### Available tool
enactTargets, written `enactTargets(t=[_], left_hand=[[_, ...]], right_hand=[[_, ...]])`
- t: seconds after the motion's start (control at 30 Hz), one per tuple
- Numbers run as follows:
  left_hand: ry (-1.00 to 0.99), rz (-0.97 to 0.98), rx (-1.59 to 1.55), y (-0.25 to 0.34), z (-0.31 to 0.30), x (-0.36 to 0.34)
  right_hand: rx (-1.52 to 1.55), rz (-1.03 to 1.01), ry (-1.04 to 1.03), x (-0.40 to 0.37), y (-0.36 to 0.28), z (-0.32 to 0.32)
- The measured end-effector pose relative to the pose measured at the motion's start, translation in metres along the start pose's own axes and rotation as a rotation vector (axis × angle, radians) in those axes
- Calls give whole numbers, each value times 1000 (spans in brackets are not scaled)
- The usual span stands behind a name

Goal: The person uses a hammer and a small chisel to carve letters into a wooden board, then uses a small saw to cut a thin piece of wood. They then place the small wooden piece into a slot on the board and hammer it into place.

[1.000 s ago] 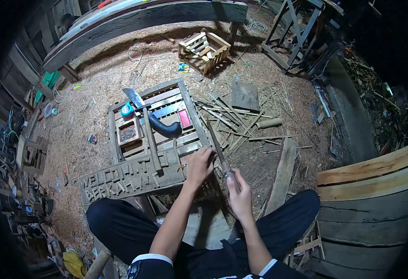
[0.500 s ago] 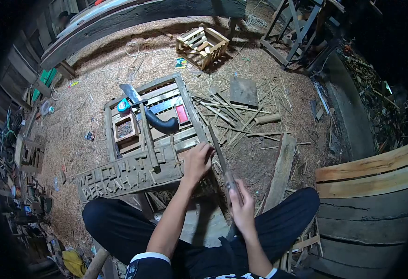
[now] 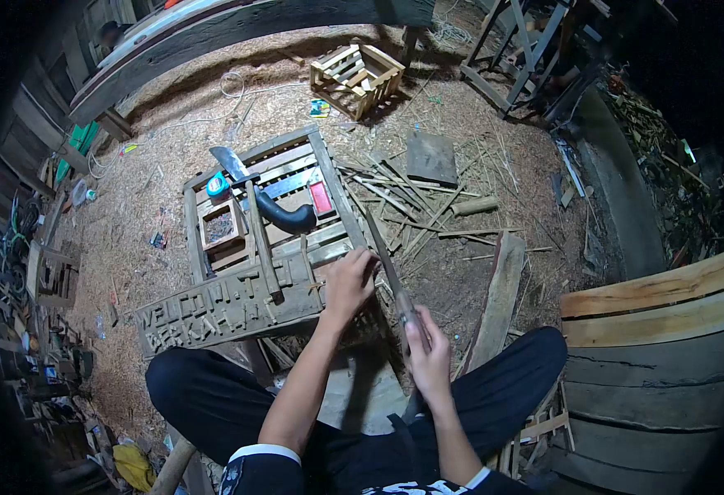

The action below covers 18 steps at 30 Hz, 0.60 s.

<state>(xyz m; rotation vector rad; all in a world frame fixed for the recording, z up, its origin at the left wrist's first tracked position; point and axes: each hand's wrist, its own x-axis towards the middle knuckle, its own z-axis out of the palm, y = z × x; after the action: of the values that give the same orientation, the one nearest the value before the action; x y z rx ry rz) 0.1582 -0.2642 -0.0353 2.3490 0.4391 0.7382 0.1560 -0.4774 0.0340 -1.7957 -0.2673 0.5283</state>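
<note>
My right hand is wrapped round the handle of a long-bladed knife, its blade pointing up and away from me. To the left of the blade, my left hand is closed in a pinch at the right end of a carved board. Whatever it pinches is too small to make out. Raised wooden letters stand on the board, and loose thin strips lie across it. Behind it on a slatted wooden frame are a curved-handled blade, a blue-and-white tape measure, a red rectangular item and a small wooden box.
Thin wood offcuts and a square board litter the shavings-covered ground. A slatted crate stands farther back, below a long bench. At right lie a bark-edged plank and stacked boards.
My right hand and the knife have shifted very slightly up and to the left. My left hand stays pinched in nearly the same place.
</note>
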Motion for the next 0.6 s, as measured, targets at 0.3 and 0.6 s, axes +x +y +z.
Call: enactTargets(t=[0.3,0.6], left_hand=[[-37,-10,-35,-2,1,-1],[-25,-17,-2,2,-4,2]], right_hand=[[129,63,-11,-17,4,-2],[43,-1,-28,-5,0,-1]])
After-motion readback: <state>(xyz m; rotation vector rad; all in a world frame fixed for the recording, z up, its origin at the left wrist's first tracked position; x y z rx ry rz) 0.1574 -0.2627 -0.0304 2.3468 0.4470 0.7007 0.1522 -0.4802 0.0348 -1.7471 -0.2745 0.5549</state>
